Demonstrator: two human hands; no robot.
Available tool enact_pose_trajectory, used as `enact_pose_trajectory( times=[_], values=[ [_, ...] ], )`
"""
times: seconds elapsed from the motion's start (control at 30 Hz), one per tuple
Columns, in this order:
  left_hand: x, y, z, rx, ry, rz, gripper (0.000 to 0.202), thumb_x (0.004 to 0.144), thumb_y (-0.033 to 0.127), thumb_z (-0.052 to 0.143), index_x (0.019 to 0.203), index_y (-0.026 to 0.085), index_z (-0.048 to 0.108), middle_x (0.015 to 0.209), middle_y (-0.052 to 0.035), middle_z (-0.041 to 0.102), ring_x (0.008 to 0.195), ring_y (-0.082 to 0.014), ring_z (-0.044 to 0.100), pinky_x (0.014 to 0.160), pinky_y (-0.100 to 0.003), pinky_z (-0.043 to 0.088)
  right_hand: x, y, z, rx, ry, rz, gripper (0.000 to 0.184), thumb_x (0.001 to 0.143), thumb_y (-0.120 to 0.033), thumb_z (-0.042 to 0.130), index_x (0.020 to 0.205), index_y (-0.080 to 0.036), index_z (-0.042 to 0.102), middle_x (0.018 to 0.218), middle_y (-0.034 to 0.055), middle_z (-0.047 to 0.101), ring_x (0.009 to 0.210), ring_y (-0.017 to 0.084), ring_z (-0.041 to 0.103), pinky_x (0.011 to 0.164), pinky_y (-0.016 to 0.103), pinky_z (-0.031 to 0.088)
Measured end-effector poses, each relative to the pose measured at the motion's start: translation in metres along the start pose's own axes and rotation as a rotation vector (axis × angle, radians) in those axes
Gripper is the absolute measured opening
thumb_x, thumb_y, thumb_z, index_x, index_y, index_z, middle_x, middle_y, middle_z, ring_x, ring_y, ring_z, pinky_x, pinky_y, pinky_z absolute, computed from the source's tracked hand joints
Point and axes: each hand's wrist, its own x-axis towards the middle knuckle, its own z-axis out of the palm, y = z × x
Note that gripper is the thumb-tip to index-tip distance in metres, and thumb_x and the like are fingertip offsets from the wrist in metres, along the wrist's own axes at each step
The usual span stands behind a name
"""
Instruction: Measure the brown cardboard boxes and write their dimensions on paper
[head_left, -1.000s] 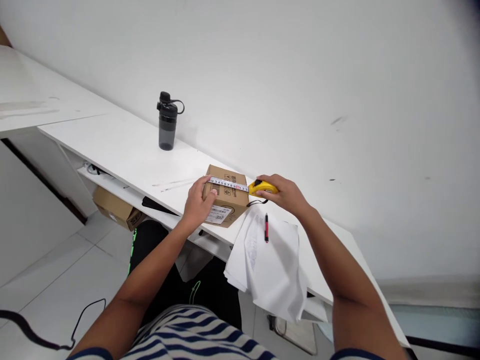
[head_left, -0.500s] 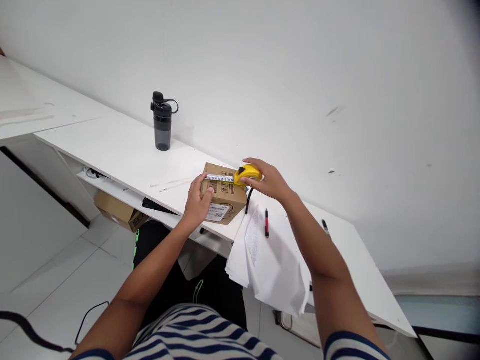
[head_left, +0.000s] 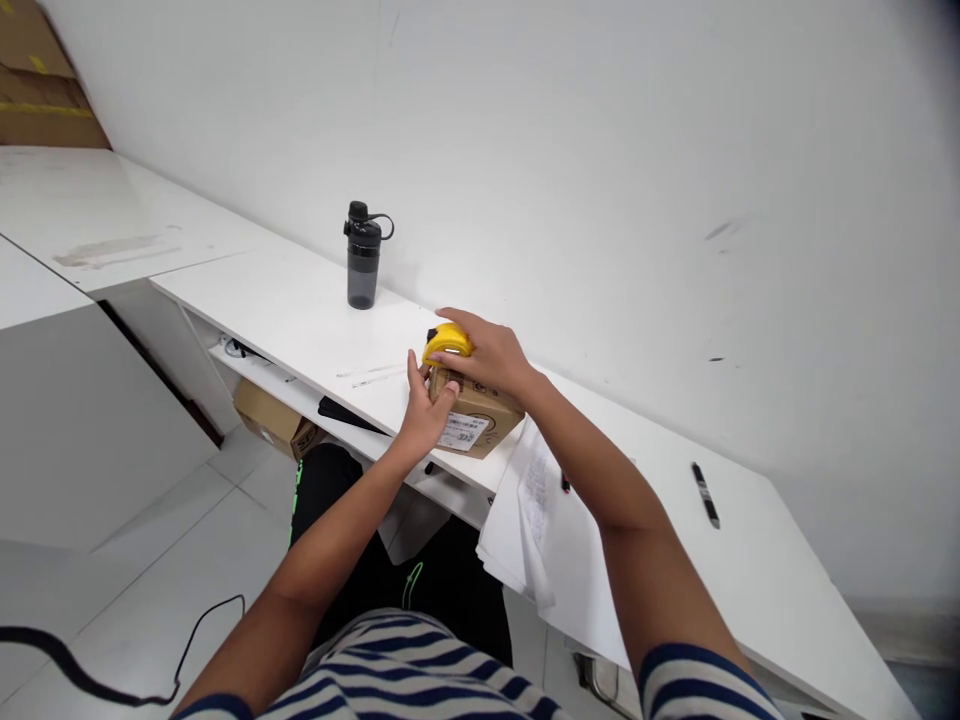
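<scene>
A small brown cardboard box [head_left: 487, 412] with a white label on its near side rests on the white desk. My left hand [head_left: 427, 412] grips the left end of the box, thumb over the near top edge. My right hand [head_left: 491, 352] is closed around a yellow tape measure [head_left: 448, 342], held over the left part of the box top, close to my left fingertips. No stretch of blade shows outside the case. My right hand hides much of the box top.
Behind the box to the left stands a dark drinking bottle [head_left: 363, 262]. White papers [head_left: 555, 555] overhang the desk's front edge, a red pen [head_left: 565, 483] partly covered by my forearm. A black marker [head_left: 705, 495] lies farther right. Another carton [head_left: 270, 415] sits below the desk.
My right hand has brought the tape measure leftward across the box to my left fingers, and the blade laid over the top is no longer visible. The view has turned left.
</scene>
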Motion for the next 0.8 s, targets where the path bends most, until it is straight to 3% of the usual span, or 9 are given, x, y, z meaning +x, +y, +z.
enact_pose_trajectory(
  times=[0.1,0.2,0.3,0.4,0.47,0.53,0.67,0.8],
  values=[
    [0.001,0.002,0.001,0.031,0.009,0.013,0.095,0.09,0.049,0.064,0.163,0.031,0.005,0.165,-0.0142,0.03,0.151,-0.0286,0.037,0.122,-0.046,0.035,-0.011,0.007,-0.015,-0.049,0.15,0.131,0.06,0.091,-0.054,0.058,0.145,-0.029,0.052,0.14,0.0064,0.064,0.118,0.03,0.065,0.089,0.044,0.056],
    [-0.01,0.003,0.008,0.137,0.04,0.01,0.09,0.091,0.052,0.062,0.162,0.03,0.014,0.169,-0.0138,0.023,0.156,-0.0314,0.026,0.126,-0.051,0.027,-0.013,0.016,-0.029,-0.131,0.247,0.337,0.057,0.093,-0.05,0.052,0.145,-0.026,0.051,0.136,0.0111,0.064,0.115,0.032,0.065,0.087,0.047,0.056],
    [-0.031,0.008,0.017,0.277,0.028,0.018,0.095,0.088,0.059,0.063,0.163,0.028,0.012,0.173,-0.0121,0.011,0.161,-0.0324,0.002,0.13,-0.055,0.007,-0.006,0.024,-0.034,-0.202,0.217,0.481,0.052,0.094,-0.043,0.051,0.142,-0.025,0.054,0.133,0.0131,0.064,0.11,0.032,0.065,0.086,0.046,0.055],
    [-0.034,0.021,0.017,0.308,0.03,0.089,0.091,0.091,0.063,0.055,0.162,0.027,0.012,0.174,-0.0105,0.004,0.161,-0.0315,-0.007,0.13,-0.056,-0.001,-0.003,0.023,-0.03,-0.206,0.168,0.465,0.045,0.095,-0.042,0.049,0.135,-0.025,0.061,0.133,0.0112,0.065,0.108,0.03,0.065,0.085,0.044,0.054],
    [-0.017,0.03,0.011,0.257,0.078,0.11,0.08,0.094,0.059,0.051,0.16,0.029,0.017,0.174,-0.01,0.008,0.161,-0.0308,0.001,0.129,-0.056,0.007,-0.005,0.017,-0.025,-0.199,0.171,0.419,0.043,0.098,-0.044,0.046,0.132,-0.025,0.063,0.132,0.0101,0.066,0.107,0.029,0.065,0.083,0.04,0.053],
    [0.01,0.035,0.005,0.209,0.111,0.152,0.073,0.091,0.048,0.06,0.155,0.029,0.028,0.168,-0.0115,0.027,0.159,-0.0292,0.019,0.128,-0.053,0.021,-0.006,0.009,-0.018,-0.199,0.175,0.363,0.044,0.1,-0.046,0.043,0.133,-0.025,0.063,0.134,0.0092,0.065,0.106,0.027,0.064,0.08,0.036,0.052],
    [0.047,0.027,0.004,0.167,0.025,0.077,0.044,0.084,0.028,0.063,0.126,0.021,0.054,0.13,-0.0125,0.062,0.121,-0.0263,0.061,0.107,-0.045,0.048,-0.003,-0.006,-0.005,-0.239,0.114,0.275,0.042,0.102,-0.043,0.039,0.134,-0.026,0.061,0.137,0.0073,0.062,0.097,0.021,0.064,0.07,0.03,0.046],
    [0.044,0.016,0.008,0.128,0.06,0.077,0.046,0.083,0.026,0.06,0.128,0.021,0.05,0.103,-0.0047,0.066,0.09,-0.0189,0.066,0.087,-0.037,0.055,-0.002,-0.013,-0.001,-0.325,0.052,0.244,0.042,0.103,-0.04,0.037,0.135,-0.026,0.061,0.135,0.0076,0.062,0.086,0.019,0.063,0.062,0.029,0.038]
  ],
)
